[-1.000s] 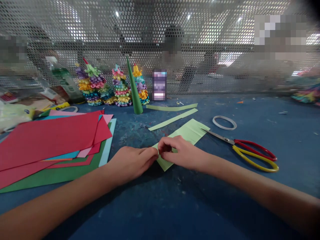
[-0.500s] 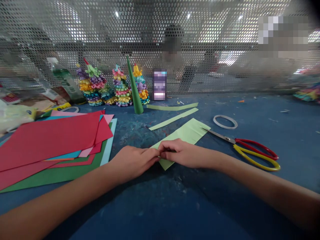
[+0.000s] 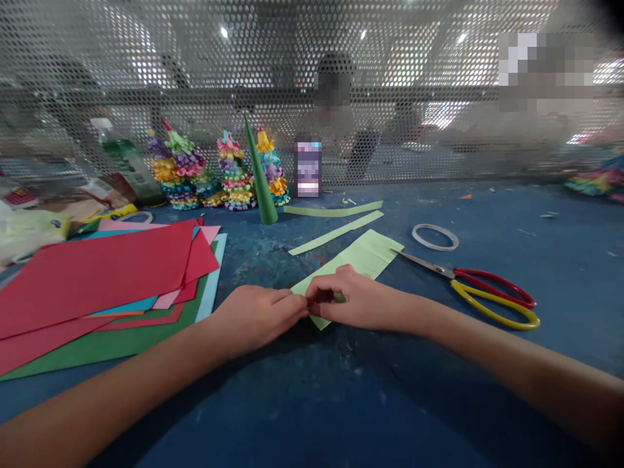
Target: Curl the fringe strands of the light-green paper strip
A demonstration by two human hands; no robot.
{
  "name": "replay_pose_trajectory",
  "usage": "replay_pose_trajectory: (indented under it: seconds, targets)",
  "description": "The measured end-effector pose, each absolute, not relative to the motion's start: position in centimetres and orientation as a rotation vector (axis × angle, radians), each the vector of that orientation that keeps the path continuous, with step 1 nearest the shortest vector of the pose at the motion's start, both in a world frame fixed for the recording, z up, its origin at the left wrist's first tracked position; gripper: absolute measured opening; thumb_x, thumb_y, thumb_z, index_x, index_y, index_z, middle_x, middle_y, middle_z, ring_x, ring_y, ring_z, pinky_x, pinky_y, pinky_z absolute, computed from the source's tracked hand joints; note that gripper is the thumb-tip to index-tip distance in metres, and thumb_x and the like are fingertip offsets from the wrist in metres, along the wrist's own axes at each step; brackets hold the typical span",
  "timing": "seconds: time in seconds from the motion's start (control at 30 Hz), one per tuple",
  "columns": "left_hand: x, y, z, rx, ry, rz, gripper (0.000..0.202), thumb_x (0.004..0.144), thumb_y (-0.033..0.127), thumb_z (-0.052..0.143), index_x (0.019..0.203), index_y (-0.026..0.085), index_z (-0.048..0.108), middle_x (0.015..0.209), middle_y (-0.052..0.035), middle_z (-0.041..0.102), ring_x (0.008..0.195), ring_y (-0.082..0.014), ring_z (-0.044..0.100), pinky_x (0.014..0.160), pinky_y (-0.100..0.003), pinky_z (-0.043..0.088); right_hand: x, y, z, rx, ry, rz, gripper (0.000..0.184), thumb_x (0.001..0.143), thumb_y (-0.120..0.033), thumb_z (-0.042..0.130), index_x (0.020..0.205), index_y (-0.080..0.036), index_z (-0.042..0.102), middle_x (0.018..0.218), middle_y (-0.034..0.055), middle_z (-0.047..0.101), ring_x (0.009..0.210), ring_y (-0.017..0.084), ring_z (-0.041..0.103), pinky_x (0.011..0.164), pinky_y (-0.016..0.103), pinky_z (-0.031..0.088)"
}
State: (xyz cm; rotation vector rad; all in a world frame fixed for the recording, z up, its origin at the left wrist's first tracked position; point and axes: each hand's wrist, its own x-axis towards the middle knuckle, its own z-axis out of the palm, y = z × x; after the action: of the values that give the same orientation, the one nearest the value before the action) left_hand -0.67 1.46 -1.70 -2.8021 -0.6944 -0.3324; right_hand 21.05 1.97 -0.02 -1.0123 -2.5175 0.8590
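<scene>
A light green paper piece (image 3: 363,259) lies on the blue table (image 3: 312,403), slanting from near centre toward the upper right. My left hand (image 3: 258,315) and my right hand (image 3: 353,300) meet at its near end, fingers pinched together on the paper's edge. The fingertips touch each other around a small fold or roll of the green paper. Most of the pinched part is hidden under my fingers.
Two cut green strips (image 3: 336,232) lie behind the piece. Red-and-yellow scissors (image 3: 480,292) and a tape ring (image 3: 435,236) sit to the right. A stack of coloured sheets (image 3: 102,286) is on the left. A green cone (image 3: 260,175) and paper trees (image 3: 185,169) stand before a perforated screen.
Both hands stay pinched on the near end of the green paper; my right fingers have curled and shifted slightly. The view has moved a little.
</scene>
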Motion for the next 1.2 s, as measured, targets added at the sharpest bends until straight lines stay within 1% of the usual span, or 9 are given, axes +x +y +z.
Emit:
replay_pose_trajectory:
  seconds: [0.1,0.17,0.37,0.5,0.6,0.7,0.8,1.0,1.2]
  targets:
    - [-0.6,1.6,-1.7,-2.829,-0.756,-0.360,0.030,0.098,0.032,0.028,0.093,0.019,0.055,0.078,0.0015,0.065,0.061,-0.0097,0.061,0.047,-0.020,0.038,21.0,2.1,0.1,-1.033,-2.479,0.953,0.011,0.081,-0.020,0.051,0.084,-0.019,0.062,0.068,-0.0021,0.060,0.062,0.011,0.048,0.059,0.023,0.033]
    - [-0.6,1.6,-1.7,-2.839,-0.768,-0.367,0.031,0.098,0.033,0.028,0.094,0.018,0.055,0.079,0.0010,0.066,0.062,-0.0102,0.062,0.049,-0.020,0.040,21.0,2.2,0.1,-1.043,-2.444,1.013,0.011,0.081,-0.020,0.051,0.084,-0.018,0.062,0.070,-0.0016,0.060,0.063,0.011,0.049,0.057,0.022,0.034]
    - [-0.5,1.5,-1.8,-2.793,-0.725,-0.310,0.026,0.097,0.028,0.029,0.097,0.017,0.053,0.077,0.0000,0.065,0.062,-0.0139,0.062,0.048,-0.024,0.039,21.3,2.6,-0.2,-1.036,-2.350,1.218,0.012,0.081,-0.022,0.054,0.087,-0.018,0.063,0.080,-0.0001,0.062,0.075,0.013,0.055,0.065,0.023,0.040]
    - [-0.7,1.3,-1.9,-2.746,-0.633,-0.192,0.017,0.094,0.021,0.035,0.100,0.018,0.051,0.074,0.0001,0.062,0.060,-0.0146,0.059,0.047,-0.024,0.036,21.4,2.6,0.0,-1.053,-2.380,1.268,0.012,0.079,-0.020,0.054,0.085,-0.018,0.064,0.079,-0.0004,0.062,0.075,0.012,0.054,0.064,0.022,0.040]
    - [-0.9,1.2,-2.0,-2.731,-0.574,-0.210,0.015,0.093,0.018,0.037,0.100,0.019,0.050,0.072,0.0005,0.060,0.058,-0.0144,0.057,0.047,-0.025,0.035,21.3,2.5,-0.1,-1.063,-2.385,1.265,0.012,0.078,-0.019,0.054,0.084,-0.018,0.064,0.079,0.0000,0.063,0.074,0.013,0.055,0.064,0.022,0.040]
    - [-0.9,1.3,-2.1,-2.734,-0.584,-0.280,0.012,0.093,0.020,0.038,0.096,0.019,0.049,0.072,0.0017,0.060,0.057,-0.0130,0.056,0.046,-0.025,0.034,21.2,2.6,-0.3,-1.068,-2.390,1.179,0.012,0.080,-0.022,0.054,0.086,-0.018,0.064,0.078,0.0004,0.063,0.072,0.012,0.054,0.062,0.023,0.040]
    - [-0.7,1.4,-2.1,-2.725,-0.652,-0.339,0.015,0.095,0.023,0.035,0.090,0.019,0.049,0.071,0.0026,0.060,0.058,-0.0118,0.057,0.046,-0.024,0.034,21.3,2.7,-0.5,-1.046,-2.387,1.102,0.013,0.083,-0.025,0.053,0.088,-0.017,0.062,0.076,0.0006,0.062,0.067,0.012,0.053,0.059,0.023,0.039]
    - [-0.3,1.4,-1.8,-2.722,-0.611,-0.390,0.022,0.096,0.026,0.034,0.079,0.018,0.047,0.067,0.0030,0.059,0.055,-0.0110,0.058,0.045,-0.023,0.034,21.2,2.6,-0.9,-0.954,-2.386,1.157,0.014,0.086,-0.027,0.052,0.089,-0.017,0.060,0.079,0.0013,0.062,0.071,0.013,0.055,0.062,0.023,0.040]
    - [-0.3,1.2,-1.9,-2.726,-0.622,-0.393,0.017,0.095,0.027,0.035,0.090,0.017,0.048,0.072,0.0011,0.062,0.057,-0.0131,0.059,0.046,-0.024,0.036,21.1,2.6,-1.3,-0.974,-2.308,1.269,0.011,0.086,-0.026,0.051,0.087,-0.018,0.058,0.079,0.0005,0.060,0.070,0.012,0.052,0.061,0.023,0.041]
